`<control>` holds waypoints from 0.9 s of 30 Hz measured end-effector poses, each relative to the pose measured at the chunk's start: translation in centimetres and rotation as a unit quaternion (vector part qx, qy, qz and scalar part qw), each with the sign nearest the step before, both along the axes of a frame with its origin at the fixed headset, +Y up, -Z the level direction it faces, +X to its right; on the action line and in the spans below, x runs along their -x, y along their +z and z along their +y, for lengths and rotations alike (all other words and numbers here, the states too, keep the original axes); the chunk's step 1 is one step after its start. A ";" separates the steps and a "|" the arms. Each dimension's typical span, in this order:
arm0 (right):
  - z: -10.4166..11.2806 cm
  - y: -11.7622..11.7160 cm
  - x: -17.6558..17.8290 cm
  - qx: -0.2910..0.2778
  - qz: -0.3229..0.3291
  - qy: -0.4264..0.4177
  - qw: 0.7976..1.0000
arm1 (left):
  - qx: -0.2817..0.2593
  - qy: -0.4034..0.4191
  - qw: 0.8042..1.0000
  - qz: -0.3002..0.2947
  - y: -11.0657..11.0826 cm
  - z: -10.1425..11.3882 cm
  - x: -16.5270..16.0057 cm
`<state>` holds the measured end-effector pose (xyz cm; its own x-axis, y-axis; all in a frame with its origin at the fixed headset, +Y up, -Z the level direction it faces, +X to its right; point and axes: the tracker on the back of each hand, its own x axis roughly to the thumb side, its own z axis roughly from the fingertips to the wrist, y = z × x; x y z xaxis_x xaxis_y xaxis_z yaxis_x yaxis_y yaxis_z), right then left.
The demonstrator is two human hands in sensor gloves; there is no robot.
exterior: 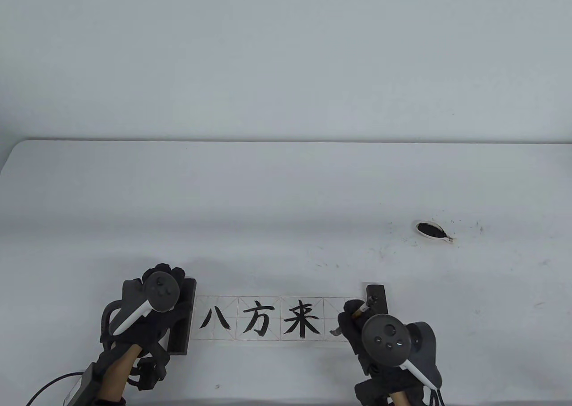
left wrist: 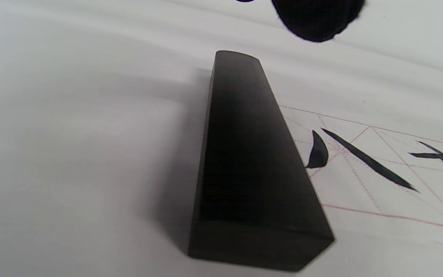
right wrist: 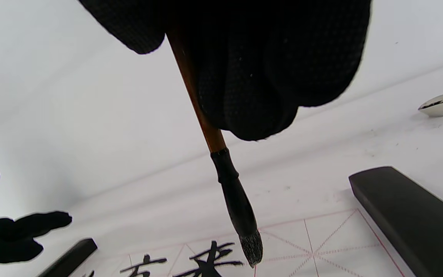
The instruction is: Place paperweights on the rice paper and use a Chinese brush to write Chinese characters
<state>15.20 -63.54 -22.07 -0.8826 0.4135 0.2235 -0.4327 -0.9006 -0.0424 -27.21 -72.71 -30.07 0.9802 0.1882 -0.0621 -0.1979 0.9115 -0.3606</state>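
A strip of gridded rice paper [exterior: 272, 302] lies near the table's front edge and carries three black characters. A black paperweight [exterior: 184, 319] lies on its left end and a second paperweight [exterior: 376, 295] on its right end. My left hand [exterior: 154, 310] rests beside the left paperweight [left wrist: 244, 165] with relaxed fingers; one fingertip [left wrist: 317, 19] hovers beyond the bar's far end. My right hand [exterior: 353, 323] grips the brush [right wrist: 229, 184] by its brown handle. The inked tip [right wrist: 252, 250] points down at the left edge of the blank fourth cell; whether it touches the paper I cannot tell.
A small white ink dish [exterior: 431, 230] holding black ink sits behind and to the right of the paper, with ink specks scattered around it. The white table [exterior: 286, 191] ends at a far edge against a plain wall.
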 end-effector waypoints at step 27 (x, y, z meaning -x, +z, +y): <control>-5.2 -1.5 -1.5 -0.165 -0.006 -0.011 0.986 | 0.009 0.002 1.000 0.006 -0.1 -0.2 0.2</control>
